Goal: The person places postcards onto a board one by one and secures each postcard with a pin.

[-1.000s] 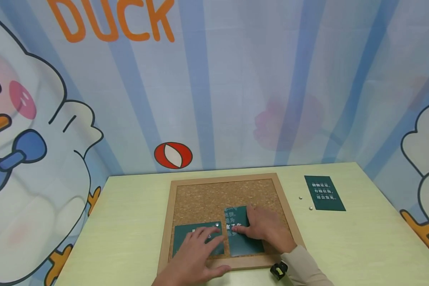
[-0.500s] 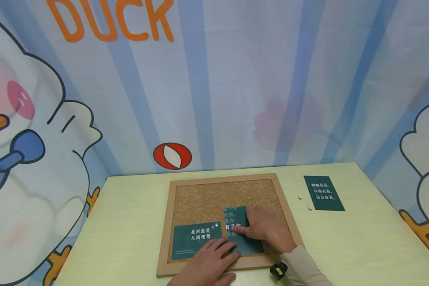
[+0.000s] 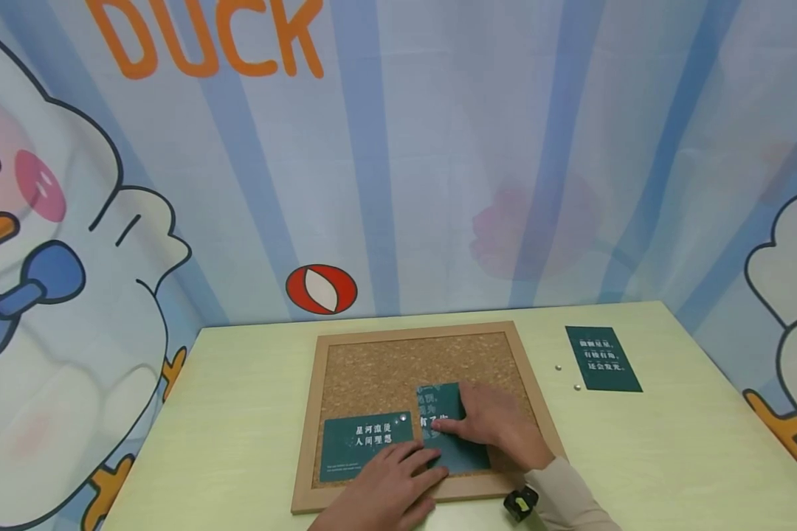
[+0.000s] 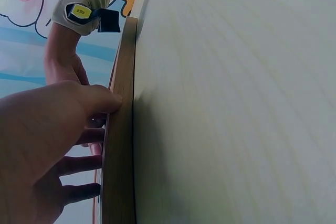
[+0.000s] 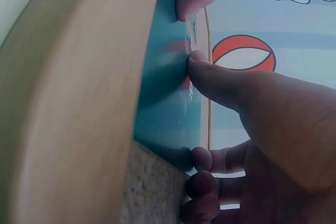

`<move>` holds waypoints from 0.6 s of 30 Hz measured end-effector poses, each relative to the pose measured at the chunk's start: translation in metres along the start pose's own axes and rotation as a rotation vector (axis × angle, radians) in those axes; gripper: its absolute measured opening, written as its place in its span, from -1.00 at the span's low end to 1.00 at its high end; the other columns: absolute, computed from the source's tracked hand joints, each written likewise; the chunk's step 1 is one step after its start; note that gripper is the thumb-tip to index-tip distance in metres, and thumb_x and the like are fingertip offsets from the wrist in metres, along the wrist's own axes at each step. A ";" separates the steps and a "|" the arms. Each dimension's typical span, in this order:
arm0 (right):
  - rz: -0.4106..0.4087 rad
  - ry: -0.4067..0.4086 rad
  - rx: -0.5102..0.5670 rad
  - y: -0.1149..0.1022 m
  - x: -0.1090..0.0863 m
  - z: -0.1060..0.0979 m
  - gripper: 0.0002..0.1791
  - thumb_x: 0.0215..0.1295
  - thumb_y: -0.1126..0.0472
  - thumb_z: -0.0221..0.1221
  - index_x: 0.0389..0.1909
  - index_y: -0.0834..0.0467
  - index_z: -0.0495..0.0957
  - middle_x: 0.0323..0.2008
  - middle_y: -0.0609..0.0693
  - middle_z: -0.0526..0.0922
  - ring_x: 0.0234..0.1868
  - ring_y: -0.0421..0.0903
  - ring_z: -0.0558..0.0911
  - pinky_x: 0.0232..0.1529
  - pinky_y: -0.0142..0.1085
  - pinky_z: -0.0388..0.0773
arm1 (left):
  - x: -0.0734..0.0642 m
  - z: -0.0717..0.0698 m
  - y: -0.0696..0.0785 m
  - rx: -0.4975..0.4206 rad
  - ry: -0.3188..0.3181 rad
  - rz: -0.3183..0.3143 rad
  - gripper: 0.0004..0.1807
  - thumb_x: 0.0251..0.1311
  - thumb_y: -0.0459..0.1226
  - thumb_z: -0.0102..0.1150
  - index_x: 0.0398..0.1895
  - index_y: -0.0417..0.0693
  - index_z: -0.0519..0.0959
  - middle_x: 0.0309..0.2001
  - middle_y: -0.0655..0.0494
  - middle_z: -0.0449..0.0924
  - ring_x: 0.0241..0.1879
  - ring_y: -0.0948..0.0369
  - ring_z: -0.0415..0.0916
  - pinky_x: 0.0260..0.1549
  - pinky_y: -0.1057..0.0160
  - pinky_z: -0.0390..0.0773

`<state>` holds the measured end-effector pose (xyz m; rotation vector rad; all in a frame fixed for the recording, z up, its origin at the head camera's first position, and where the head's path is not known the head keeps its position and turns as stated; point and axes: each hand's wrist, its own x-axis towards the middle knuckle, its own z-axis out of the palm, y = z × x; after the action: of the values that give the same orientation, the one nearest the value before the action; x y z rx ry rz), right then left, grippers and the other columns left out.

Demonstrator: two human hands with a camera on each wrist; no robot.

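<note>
One green card (image 3: 345,450) lies on the lower left of the corkboard (image 3: 372,369), a stud (image 3: 403,417) in its corner. On my screen the left hand (image 3: 388,483), fingers stretched, touches a second card (image 3: 463,459), lower right on the corkboard. I see the right hand (image 3: 497,422) holding that card, thumb on its face, fingers bent. Right of the corkboard sit two loose studs (image 3: 577,387), then a third card (image 3: 601,376).
</note>
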<state>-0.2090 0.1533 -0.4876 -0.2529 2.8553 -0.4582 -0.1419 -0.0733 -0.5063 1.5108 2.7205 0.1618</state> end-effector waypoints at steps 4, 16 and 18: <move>-0.035 0.002 0.046 0.003 -0.001 -0.001 -0.11 0.22 -0.37 0.35 0.29 0.26 0.49 0.02 0.17 0.66 -0.09 0.03 0.61 -0.01 0.04 0.59 | 0.001 0.000 0.001 -0.006 -0.004 -0.004 -0.54 0.59 0.04 -0.03 0.43 0.20 0.52 0.42 0.17 0.45 0.40 0.09 0.38 0.22 0.00 0.50; -0.290 -0.002 0.163 0.038 -0.008 -0.025 -0.65 0.41 -0.08 0.33 -0.21 0.10 0.47 -0.42 -0.09 0.46 -0.42 -0.16 0.43 -0.39 -0.21 0.37 | 0.000 -0.002 0.000 -0.025 -0.004 -0.011 -0.55 0.60 0.04 -0.04 0.42 0.21 0.52 0.41 0.17 0.47 0.40 0.07 0.39 0.21 0.00 0.51; -0.303 0.043 0.166 0.047 -0.009 -0.031 -0.68 0.43 -0.03 0.32 -0.18 0.11 0.49 -0.38 -0.10 0.50 -0.41 -0.17 0.44 -0.38 -0.21 0.40 | 0.001 -0.001 0.000 -0.025 0.001 -0.010 -0.56 0.60 0.04 -0.05 0.41 0.22 0.52 0.40 0.18 0.47 0.39 0.08 0.39 0.21 0.01 0.51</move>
<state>-0.2144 0.2085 -0.4725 -0.6553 2.8066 -0.7624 -0.1425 -0.0729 -0.5052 1.4902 2.7157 0.1952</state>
